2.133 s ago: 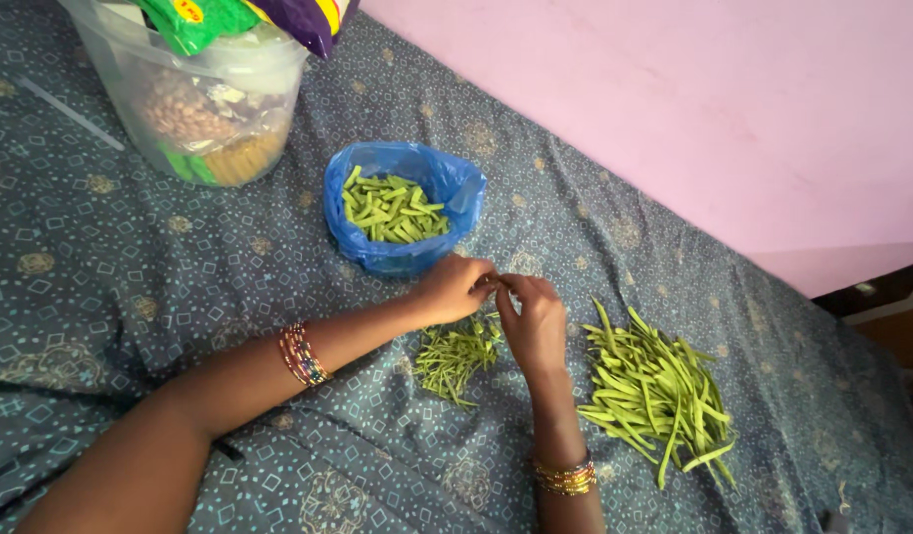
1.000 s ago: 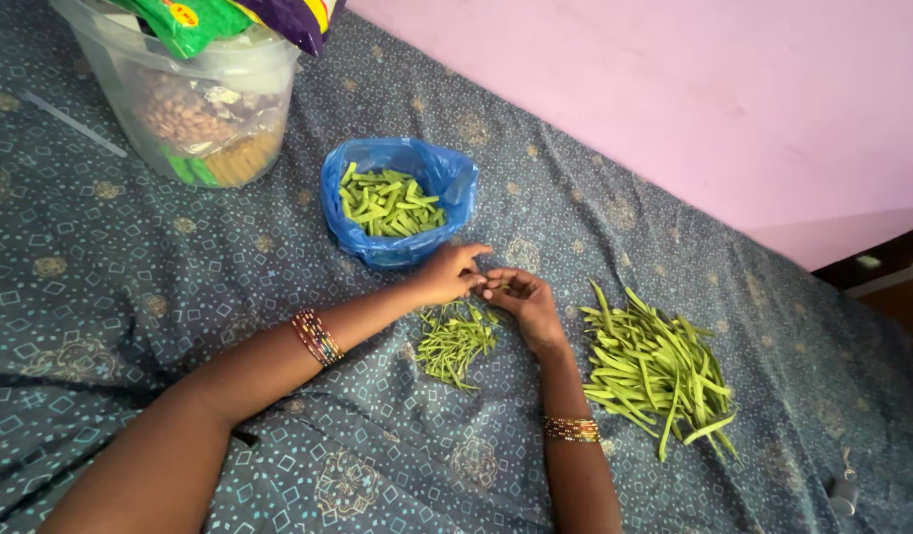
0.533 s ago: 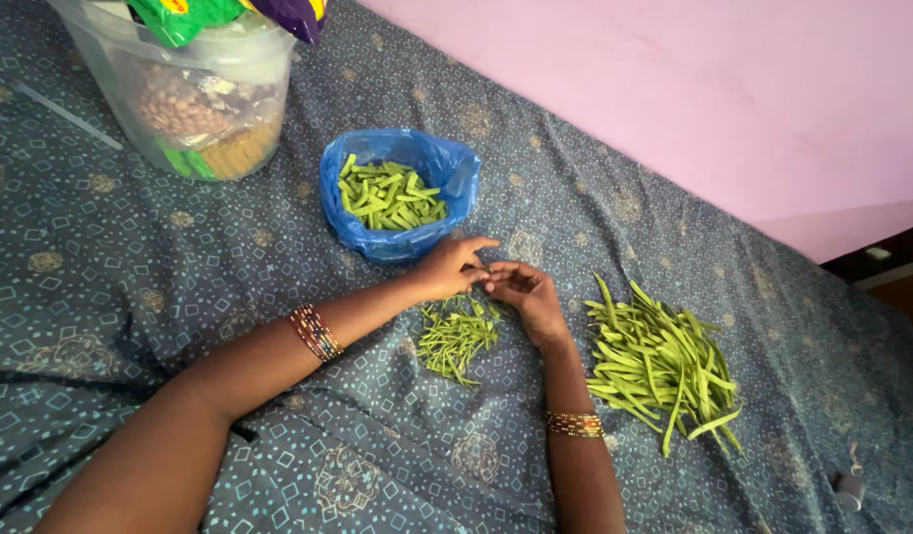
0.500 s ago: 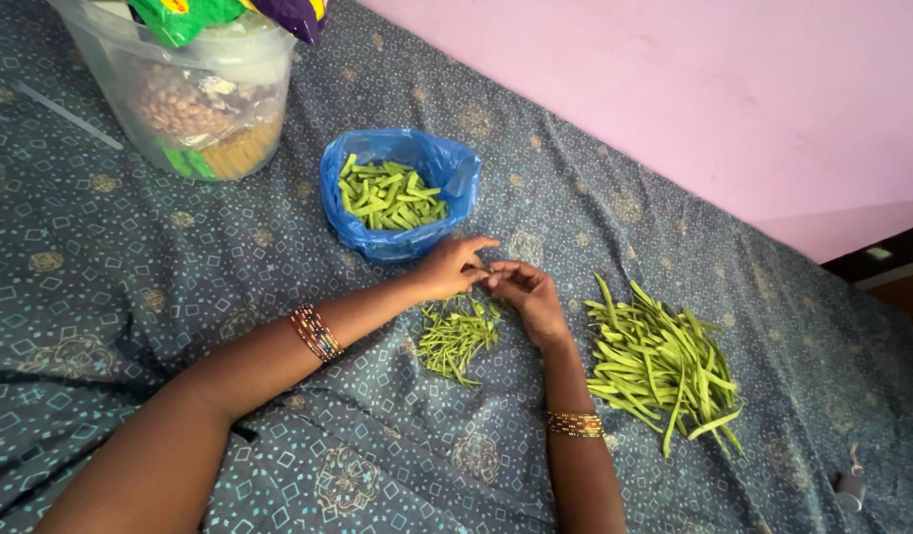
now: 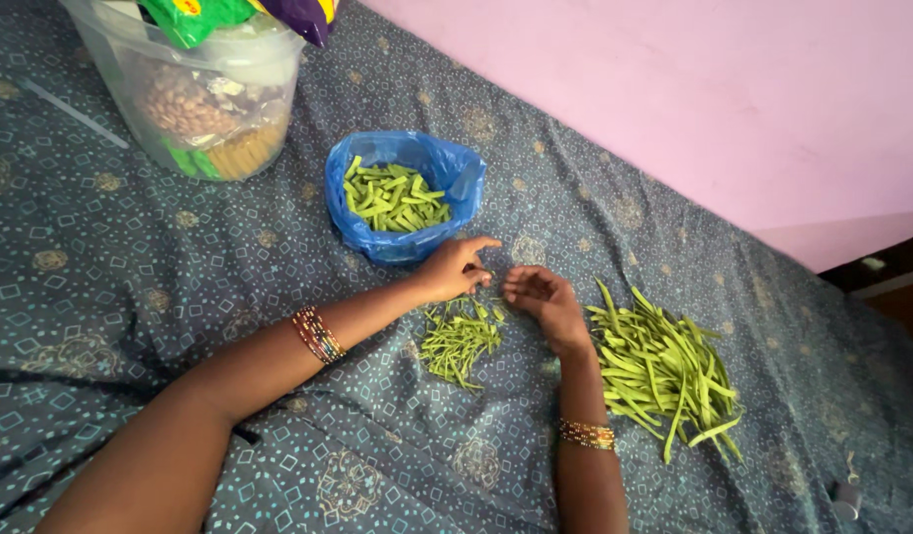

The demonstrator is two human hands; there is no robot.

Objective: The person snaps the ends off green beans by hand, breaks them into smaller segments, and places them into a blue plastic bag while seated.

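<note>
a: where were the hands?
b: left hand (image 5: pixel 455 269) sat at 12 o'clock of the trimmings pile (image 5: pixel 458 337), fingers pinched narrow on a small green bit, couldn't tell what exactly. right hand (image 5: pixel 543 297) lay palm up just beside it at 3 o'clock, fingers loosely curled, holding nothing i cld see.
a: & the beans?
b: whole beans (image 5: pixel 664 368) heaped at 3 o'clock of the right hand on the bed sheet (image 5: pixel 100 287). cut pieces in the blue bag (image 5: pixel 455 178) at 11 o'clock of the left hand. plastic tub (image 5: pixel 204 99) further out at 10.

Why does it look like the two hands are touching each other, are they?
Apart. The head view shows patterned cloth between the left hand and right hand.
</note>
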